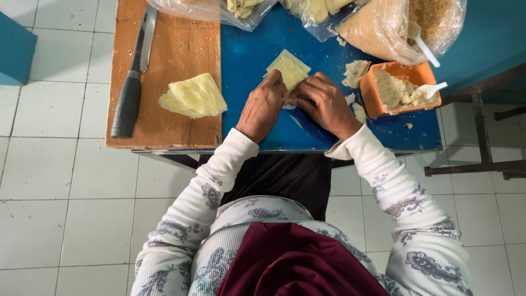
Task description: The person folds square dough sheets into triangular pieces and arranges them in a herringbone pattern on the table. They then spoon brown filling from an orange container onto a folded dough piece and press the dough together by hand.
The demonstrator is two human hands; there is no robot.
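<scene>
A pale yellow square wrapper sheet (289,68) lies on the blue table (252,60). My left hand (263,105) and my right hand (325,103) both press on its near corner, fingers curled together over it. What sits under the fingers is hidden. A stack of the same yellow sheets (194,96) rests on the wooden cutting board (175,49) to the left. An orange tub (398,87) of whitish filling with a white plastic spoon (433,89) stands just right of my right hand.
A black-handled knife (133,77) lies along the board's left side. Clear plastic bags (383,24) of crumbs and yellow pieces line the far table edge. Lumps of filling (356,71) lie loose near the tub. White tiled floor surrounds the table; a metal frame (482,137) stands at right.
</scene>
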